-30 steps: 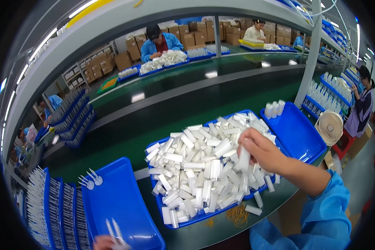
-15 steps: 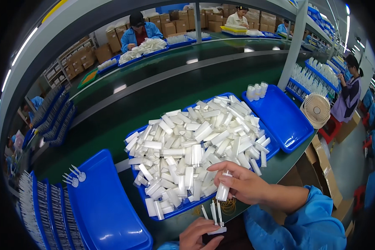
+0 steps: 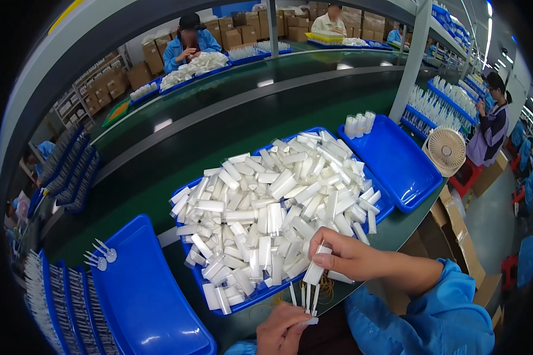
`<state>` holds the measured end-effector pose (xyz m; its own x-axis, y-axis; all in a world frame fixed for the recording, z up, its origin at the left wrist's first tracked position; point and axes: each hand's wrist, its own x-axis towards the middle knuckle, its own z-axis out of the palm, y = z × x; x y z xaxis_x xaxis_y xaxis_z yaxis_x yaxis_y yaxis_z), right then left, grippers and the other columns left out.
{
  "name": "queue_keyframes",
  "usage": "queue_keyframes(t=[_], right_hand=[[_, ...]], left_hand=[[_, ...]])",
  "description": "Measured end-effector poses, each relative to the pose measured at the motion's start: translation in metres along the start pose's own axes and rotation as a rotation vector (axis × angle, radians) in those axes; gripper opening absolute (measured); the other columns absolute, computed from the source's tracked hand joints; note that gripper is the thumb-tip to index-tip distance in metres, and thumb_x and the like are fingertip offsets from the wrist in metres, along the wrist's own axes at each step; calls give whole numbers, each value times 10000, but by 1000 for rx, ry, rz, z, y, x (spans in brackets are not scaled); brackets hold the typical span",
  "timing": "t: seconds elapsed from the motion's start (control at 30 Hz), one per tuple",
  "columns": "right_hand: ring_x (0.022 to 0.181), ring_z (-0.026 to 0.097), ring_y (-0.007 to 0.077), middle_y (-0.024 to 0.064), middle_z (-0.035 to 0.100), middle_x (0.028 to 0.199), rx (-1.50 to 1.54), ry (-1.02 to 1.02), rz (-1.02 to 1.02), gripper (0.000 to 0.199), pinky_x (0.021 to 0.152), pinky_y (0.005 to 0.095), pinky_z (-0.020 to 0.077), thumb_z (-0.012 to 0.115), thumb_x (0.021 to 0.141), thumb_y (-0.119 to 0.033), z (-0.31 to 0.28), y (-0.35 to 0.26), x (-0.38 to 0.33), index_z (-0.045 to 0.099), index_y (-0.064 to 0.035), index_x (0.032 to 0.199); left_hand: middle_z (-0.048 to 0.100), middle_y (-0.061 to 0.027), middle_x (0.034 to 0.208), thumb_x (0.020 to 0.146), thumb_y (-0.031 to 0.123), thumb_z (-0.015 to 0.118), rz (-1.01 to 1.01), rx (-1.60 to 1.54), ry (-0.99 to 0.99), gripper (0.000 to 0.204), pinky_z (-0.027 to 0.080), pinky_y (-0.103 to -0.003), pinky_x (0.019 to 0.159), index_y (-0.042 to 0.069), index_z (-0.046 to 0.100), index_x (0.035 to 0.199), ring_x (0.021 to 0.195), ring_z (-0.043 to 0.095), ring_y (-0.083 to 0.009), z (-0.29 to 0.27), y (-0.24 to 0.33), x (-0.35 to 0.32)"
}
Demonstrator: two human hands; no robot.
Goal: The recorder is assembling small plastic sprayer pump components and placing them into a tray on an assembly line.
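My left hand point(image 3: 281, 328), at the lower edge, pinches the base of a white piece with several thin upright prongs point(image 3: 308, 299). Just above it, my right hand point(image 3: 352, 257) grips a white sleeve point(image 3: 315, 272) between thumb and fingers. The sleeve's lower end is at the prong tips; whether any tip is inside cannot be made out. Beyond both hands, a heap of similar white sleeves point(image 3: 266, 207) with clear ends fills blue trays point(image 3: 386, 204). A loose sleeve point(image 3: 339, 277) lies under my right hand, beside yellowish rubber bands point(image 3: 326, 291).
At left lies a blue tray point(image 3: 148, 296) with two pronged white pieces point(image 3: 103, 257) at its far corner, next to stacked filled trays point(image 3: 71, 307). Another blue tray point(image 3: 397, 165) at right holds several white cylinders point(image 3: 359, 125). A fan point(image 3: 446, 151) stands beyond it. Co-workers sit across the green conveyor point(image 3: 219, 130).
My right hand has turned the sleeve and brought it down toward the prongs, its forefinger now curled around it. My left hand keeps its hold. The whole view has shifted slightly.
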<state>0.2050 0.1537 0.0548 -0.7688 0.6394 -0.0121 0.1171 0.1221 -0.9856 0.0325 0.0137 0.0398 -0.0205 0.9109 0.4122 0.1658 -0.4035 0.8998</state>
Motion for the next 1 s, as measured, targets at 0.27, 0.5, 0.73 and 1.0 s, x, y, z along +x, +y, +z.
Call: queue_keyframes(t=[0.27, 0.5, 0.73, 1.0], right_hand=[[788, 435, 83, -2, 481, 794, 56, -109, 94, 171, 684, 265, 376, 418, 962, -228, -5, -10, -7, 435, -59, 979], [810, 482, 169, 54, 520, 867, -316, -134, -120, 165, 733, 290, 366, 455, 933, -234, 4, -12, -11, 473, -70, 937], [895, 463, 216, 56, 489, 897, -263, -207, -188, 148, 856, 350, 282, 469, 920, -235, 32, -18, -7, 492, -91, 946], [958, 516, 265, 102, 597, 991, -632, -226, -411, 291, 832, 392, 372, 556, 864, -289, -10, -28, 64, 602, -82, 1064]], left_hand=[[625, -105, 833, 773, -4, 586, 93, 60, -126, 71, 434, -382, 744, 32, 632, 813, 741, 576, -280, -3, -15, -7], [610, -109, 834, 718, -20, 600, 166, 131, -148, 118, 441, -370, 706, 43, 636, 811, 755, 570, -283, -6, -18, -10], [500, -164, 989, 715, -13, 664, 42, -37, 155, 236, 436, -314, 718, 2, 570, 931, 801, 547, -235, -3, -18, -25], [489, -134, 1057, 742, -71, 607, -187, -216, 281, 232, 398, -312, 841, 42, 522, 926, 979, 487, -222, -1, -14, -22]])
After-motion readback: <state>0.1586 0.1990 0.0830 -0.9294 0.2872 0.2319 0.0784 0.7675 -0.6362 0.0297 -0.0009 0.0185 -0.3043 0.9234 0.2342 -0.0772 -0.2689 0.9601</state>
